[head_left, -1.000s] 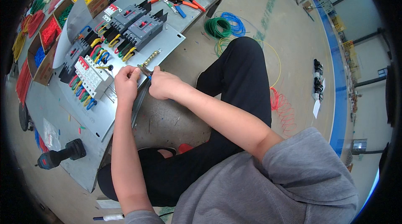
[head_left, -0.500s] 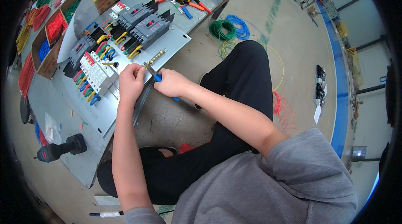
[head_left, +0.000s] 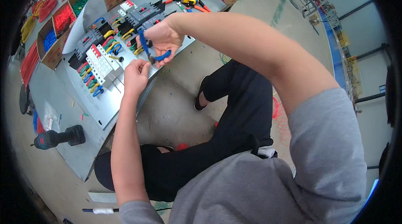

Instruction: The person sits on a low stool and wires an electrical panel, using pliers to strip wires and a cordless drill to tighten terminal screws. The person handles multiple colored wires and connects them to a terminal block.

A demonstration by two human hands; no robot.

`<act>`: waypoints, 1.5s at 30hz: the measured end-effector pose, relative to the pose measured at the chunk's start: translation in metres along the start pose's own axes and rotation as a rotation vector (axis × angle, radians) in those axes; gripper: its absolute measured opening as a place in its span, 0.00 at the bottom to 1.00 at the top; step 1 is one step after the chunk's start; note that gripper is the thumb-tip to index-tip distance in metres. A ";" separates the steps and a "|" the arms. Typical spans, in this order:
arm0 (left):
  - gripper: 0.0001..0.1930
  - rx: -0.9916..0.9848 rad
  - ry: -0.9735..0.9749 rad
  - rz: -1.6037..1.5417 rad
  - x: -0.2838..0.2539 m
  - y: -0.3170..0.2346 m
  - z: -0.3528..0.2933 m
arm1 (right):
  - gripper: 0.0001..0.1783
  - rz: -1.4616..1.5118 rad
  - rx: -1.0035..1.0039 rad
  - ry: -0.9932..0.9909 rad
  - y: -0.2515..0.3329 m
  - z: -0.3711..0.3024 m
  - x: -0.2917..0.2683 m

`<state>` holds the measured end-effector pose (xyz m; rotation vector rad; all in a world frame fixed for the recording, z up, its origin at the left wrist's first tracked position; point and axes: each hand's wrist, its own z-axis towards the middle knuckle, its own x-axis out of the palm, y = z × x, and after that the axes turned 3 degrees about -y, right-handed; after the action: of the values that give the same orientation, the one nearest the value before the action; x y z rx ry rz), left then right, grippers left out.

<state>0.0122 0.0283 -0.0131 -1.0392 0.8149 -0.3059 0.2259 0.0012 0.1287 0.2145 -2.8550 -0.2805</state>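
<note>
The right hand (head_left: 163,38), with its palm turned upward and its fingers loosely curled, holds a pair of metal pliers with blue handles (head_left: 144,43), which stand spread apart, above the near edge of a flat grey metal plate (head_left: 109,113). The left hand (head_left: 136,75) is narrow, with thumb and forefinger brought together just beside the head of the pliers, but I cannot tell if some small thing is between them. To the left of this hand, a row of white rectangular circuit breakers (head_left: 100,64) sits on the plate
</note>
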 end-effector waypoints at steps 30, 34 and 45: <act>0.51 0.770 -0.211 0.477 0.038 -0.031 -0.085 | 0.55 0.130 -0.714 -0.438 -0.140 0.053 0.056; 0.51 0.826 -0.312 0.607 0.047 -0.024 -0.078 | 0.48 0.188 -0.748 -0.522 -0.146 0.063 0.050; 0.57 0.667 -0.319 0.525 0.020 -0.052 -0.071 | 0.50 -1.079 -1.599 -1.282 -0.150 0.059 0.049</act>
<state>-0.0182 -0.0544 0.0050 -0.2185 0.6007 0.0463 0.1808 -0.1430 0.0536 1.4311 -1.6649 -3.4072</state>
